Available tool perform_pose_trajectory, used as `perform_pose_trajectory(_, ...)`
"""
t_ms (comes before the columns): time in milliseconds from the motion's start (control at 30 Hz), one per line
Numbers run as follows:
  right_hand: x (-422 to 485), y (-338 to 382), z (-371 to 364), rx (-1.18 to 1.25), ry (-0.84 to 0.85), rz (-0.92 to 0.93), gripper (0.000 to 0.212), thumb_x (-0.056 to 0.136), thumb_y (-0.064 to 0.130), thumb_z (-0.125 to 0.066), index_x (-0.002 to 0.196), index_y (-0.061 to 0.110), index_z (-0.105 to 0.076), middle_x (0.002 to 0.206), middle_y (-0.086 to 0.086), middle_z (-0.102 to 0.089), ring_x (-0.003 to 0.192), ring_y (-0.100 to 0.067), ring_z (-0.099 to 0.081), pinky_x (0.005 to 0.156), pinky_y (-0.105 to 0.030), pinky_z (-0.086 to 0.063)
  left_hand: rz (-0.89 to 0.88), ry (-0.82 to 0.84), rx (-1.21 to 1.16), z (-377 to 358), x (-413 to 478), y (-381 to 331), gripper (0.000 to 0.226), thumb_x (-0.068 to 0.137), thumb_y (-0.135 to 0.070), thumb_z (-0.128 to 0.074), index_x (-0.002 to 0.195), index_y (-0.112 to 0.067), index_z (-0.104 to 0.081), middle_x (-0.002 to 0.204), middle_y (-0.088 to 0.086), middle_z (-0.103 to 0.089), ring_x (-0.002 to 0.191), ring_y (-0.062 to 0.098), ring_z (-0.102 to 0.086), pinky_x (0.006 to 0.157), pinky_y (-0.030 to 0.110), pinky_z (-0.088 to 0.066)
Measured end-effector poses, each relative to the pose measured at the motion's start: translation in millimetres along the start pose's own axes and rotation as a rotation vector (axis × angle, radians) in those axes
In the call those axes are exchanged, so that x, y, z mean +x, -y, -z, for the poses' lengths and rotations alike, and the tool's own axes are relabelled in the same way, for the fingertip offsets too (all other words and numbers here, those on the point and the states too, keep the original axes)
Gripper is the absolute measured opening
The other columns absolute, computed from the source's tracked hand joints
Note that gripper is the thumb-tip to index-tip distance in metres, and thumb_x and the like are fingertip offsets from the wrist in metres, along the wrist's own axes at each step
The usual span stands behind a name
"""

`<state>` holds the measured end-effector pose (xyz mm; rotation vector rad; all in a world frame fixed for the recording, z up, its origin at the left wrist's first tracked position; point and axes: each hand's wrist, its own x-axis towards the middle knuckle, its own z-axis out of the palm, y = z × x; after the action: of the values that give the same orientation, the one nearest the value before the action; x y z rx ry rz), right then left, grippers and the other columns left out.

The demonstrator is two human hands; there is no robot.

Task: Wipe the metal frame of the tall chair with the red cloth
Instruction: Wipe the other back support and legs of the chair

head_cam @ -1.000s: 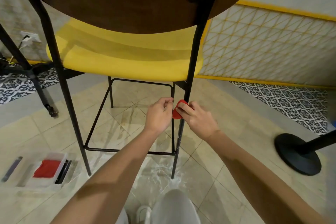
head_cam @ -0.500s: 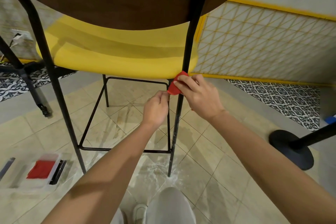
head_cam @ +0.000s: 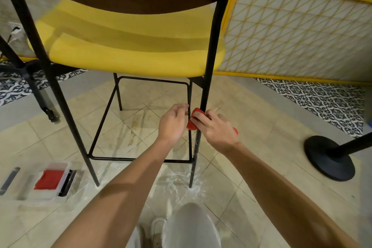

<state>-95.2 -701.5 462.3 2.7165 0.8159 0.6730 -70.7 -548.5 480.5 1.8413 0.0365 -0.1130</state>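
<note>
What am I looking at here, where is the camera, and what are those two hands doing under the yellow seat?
The camera sits on a person's head and looks forward and down, so both bare arms reach into view from below. There is no machine. In front stands a tall chair with a yellow seat and a black metal frame. The right hand presses a red cloth around the near right leg, below the seat. The left hand has its grip on the thinner black bar beside it. On the tiled floor at left lies a clear plastic box with something red inside. At right stands a black round post base.
</note>
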Motion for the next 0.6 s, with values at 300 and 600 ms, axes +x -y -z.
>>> perform_pose_trajectory(300, -17, 15, -25, -0.021, 0.102, 0.016, 0.03, 0.081, 0.009, -0.056, 0.109, 0.013, -0.064, 0.112, -0.002, -0.056, 0.08, -0.016, -0.051, 0.057, -0.028, -0.053, 0.067, 0.072, 0.011, -13, -8, 26, 0.038, 0.101, -0.029, -0.032, 0.126, -0.016, -0.057, 0.121, 0.003, -0.063, 0.114, 0.015, -0.055, 0.086, 0.019, -0.035)
perform_pose_trajectory(600, 7, -3, 3, 0.042, -0.046, -0.02, 0.037, 0.078, 0.003, -0.062, 0.114, 0.008, -0.062, 0.116, -0.007, -0.06, 0.082, -0.023, -0.052, 0.054, -0.034, -0.049, 0.077, -0.005, -0.067, -12, -3, 7, 0.035, 0.1, -0.028, -0.032, 0.116, -0.018, -0.061, 0.105, -0.005, -0.062, 0.099, 0.011, -0.056, 0.085, 0.021, -0.04)
